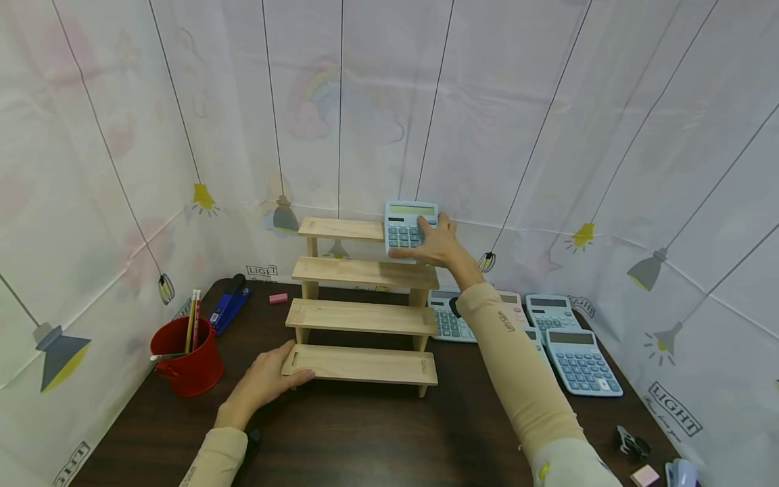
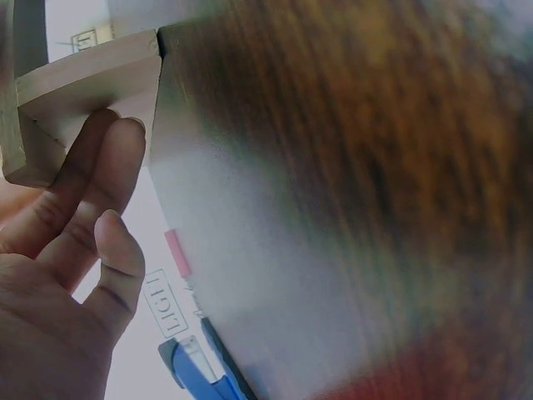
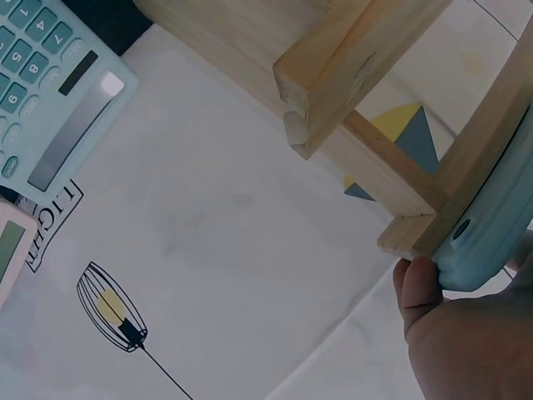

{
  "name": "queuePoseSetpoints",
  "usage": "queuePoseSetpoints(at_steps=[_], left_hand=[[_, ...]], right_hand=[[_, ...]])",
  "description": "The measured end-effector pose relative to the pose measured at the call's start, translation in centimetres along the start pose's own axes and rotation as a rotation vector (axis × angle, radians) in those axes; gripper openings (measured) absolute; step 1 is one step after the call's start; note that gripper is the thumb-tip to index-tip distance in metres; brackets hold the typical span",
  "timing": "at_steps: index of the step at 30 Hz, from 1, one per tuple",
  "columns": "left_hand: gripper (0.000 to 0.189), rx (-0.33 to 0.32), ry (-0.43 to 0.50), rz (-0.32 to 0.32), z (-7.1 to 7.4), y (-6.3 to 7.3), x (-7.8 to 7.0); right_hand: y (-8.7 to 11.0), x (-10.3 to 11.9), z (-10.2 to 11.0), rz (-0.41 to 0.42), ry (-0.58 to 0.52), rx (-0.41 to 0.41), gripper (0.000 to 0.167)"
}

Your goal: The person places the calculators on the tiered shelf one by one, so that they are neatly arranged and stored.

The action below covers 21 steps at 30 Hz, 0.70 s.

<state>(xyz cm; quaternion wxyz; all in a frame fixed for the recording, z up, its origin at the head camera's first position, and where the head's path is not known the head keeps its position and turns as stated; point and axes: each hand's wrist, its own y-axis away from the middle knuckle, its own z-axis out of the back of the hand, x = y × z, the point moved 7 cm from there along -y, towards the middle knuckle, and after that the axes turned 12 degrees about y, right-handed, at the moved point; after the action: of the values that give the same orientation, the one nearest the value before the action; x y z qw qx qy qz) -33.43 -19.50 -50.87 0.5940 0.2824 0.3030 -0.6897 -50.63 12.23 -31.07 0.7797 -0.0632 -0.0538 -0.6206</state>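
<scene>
Dark wooden table (image 1: 377,439), tiered stand (image 1: 363,316), calculators (image 1: 582,363), red bucket (image 1: 190,370)

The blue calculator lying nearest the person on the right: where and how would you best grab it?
Probably pinch the blue calculator by its near short edge, coming from the front. It lies face up with nothing against that edge, while other calculators crowd its left and far sides.

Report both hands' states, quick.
Left hand: gripping the pale wooden four-step rack, low on its left side.
Right hand: holding a light-blue rectangular calculator at the rack's top.
</scene>
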Motion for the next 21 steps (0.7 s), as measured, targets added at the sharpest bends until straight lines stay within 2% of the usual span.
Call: queuePoseSetpoints(at_steps=[7,21], left_hand=[[0.099,0.003,0.0,0.005,0.0,0.0,0.0],[0.102,0.011,0.02,0.039,-0.1,0.1,0.0]], right_hand=[[-0.2,0.8,-0.1,0.034,0.023,0.013,0.128],[-0.4,4.5,-0.7,0.113,0.078,-0.041,0.11]])
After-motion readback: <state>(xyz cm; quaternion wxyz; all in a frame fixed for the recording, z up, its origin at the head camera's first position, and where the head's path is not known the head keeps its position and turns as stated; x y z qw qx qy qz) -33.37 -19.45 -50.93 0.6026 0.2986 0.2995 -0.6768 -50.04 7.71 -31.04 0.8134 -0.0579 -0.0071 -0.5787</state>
